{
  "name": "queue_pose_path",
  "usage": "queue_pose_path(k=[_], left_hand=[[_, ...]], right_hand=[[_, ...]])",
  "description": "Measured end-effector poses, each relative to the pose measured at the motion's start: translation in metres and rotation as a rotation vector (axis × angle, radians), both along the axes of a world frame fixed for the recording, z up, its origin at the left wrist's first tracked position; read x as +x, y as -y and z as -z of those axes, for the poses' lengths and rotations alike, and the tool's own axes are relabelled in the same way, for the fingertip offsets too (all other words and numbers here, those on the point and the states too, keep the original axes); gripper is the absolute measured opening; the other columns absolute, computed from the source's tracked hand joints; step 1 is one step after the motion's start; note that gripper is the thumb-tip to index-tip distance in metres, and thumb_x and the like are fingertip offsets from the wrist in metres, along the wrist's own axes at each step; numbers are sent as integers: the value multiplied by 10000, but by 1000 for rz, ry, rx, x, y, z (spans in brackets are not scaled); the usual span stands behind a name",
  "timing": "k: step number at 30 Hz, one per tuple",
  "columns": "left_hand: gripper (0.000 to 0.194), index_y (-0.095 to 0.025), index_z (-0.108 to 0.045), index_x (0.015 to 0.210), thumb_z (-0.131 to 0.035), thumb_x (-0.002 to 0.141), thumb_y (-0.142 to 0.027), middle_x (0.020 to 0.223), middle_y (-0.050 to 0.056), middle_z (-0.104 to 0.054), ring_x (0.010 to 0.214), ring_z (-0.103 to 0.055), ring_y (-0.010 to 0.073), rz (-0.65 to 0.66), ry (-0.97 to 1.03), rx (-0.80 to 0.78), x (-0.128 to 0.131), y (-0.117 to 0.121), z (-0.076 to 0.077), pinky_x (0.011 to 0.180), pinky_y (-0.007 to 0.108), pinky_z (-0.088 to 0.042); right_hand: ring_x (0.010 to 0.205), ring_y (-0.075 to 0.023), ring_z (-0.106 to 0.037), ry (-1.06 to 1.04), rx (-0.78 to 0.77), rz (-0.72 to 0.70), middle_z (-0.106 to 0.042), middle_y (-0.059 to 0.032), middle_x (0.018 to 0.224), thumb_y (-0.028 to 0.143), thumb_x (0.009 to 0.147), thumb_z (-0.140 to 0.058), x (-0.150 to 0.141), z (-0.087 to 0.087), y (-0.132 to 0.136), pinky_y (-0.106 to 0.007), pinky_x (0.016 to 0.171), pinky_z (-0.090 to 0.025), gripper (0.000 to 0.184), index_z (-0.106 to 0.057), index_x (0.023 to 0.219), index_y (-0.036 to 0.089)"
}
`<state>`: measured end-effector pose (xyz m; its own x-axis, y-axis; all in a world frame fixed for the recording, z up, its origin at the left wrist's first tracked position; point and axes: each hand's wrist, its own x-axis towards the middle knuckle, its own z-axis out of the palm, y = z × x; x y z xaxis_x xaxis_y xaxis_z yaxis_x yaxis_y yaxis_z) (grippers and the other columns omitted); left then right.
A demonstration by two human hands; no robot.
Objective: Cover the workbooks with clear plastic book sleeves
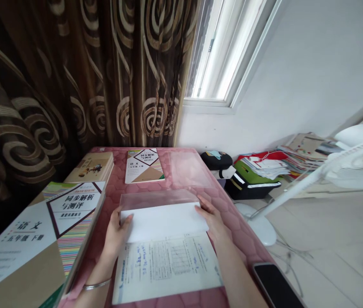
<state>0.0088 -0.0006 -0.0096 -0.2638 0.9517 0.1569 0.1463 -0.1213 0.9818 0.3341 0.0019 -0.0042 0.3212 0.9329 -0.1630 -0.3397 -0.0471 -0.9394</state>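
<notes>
My left hand (117, 231) grips the left edge of a blank white sheet (165, 221), its thumb on top. At the sheet's right edge, my right hand (211, 218) pinches it between thumb and fingers. Clear plastic film (158, 197) shows just beyond the sheet's far edge, between both hands. Below the sheet lies a printed page (168, 269) with blue handwriting. Whether sheet, film and page are joined cannot be made out. A bracelet is on my left wrist.
Pink padded table (242, 239). Large workbook (40, 239) on a stack, left; books (93, 167) behind it. Smaller workbook (144, 166) and another clear film (190, 169) at the far side. Phone (277, 284), front right. White fan (325, 171) and piled papers, right.
</notes>
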Motion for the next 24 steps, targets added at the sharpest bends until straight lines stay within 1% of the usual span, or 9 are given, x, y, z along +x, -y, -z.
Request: queue_pose_path(k=[3,5,7,9,11,15,19,24], left_hand=[[565,-196,-547,1122,-721,679,-500,1086,85,-668,1101,-603,257,-2,9,-3,0,1,0,975,384,-455],[561,-209,-537,1161,-710,698,-474,1129,82,-657,1132,-588,251,2,13,4,0,2,0,1004,387,-440],[564,-217,-530,1196,-699,713,-453,1181,82,-641,1168,-570,247,12,12,14,0,2,-2,1040,391,-415],[575,-220,-525,1225,-694,720,-438,1212,82,-629,1216,-542,250,32,21,17,1,2,-3,1074,399,-386],[583,-224,-522,1249,-692,727,-421,1235,82,-620,1266,-506,253,47,33,9,1,3,-4,1104,407,-355],[584,-239,-516,1287,-680,749,-398,1283,74,-601,1342,-437,246,59,49,16,3,5,-9,1149,401,-297],[579,-261,-515,1306,-670,762,-383,1288,55,-607,1398,-362,237,59,50,26,4,6,-13,1166,392,-275],[641,-274,-479,1351,-683,753,-380,1340,55,-573,1433,-296,250,47,47,44,3,3,-6,1181,423,-244]], right_hand=[[713,-216,-676,28,0,-7,-726,-8,880,326,539,-854,1,1,-1,-329,603,-544,695,-672,1205,244],[731,-220,-679,42,2,-1,-734,-23,915,325,533,-852,2,1,-1,-329,605,-545,695,-676,1200,237],[802,-231,-686,60,8,2,-733,-49,1035,316,538,-846,2,1,-1,-324,627,-550,690,-676,1202,236],[887,-239,-683,75,32,0,-698,-63,1177,311,551,-838,3,0,-2,-317,654,-555,680,-673,1207,245],[922,-242,-678,75,57,-10,-670,-62,1242,311,555,-833,3,-1,-2,-316,669,-557,681,-668,1213,258],[912,-234,-677,61,82,-50,-653,-46,1275,317,581,-822,4,-2,-3,-324,676,-556,704,-632,1259,292],[920,-229,-675,68,112,-46,-639,-40,1295,340,607,-813,4,-1,-4,-331,688,-558,719,-599,1293,312],[892,-223,-673,90,102,-10,-698,-40,1183,381,564,-835,4,1,-6,-313,681,-547,714,-640,1244,282]])
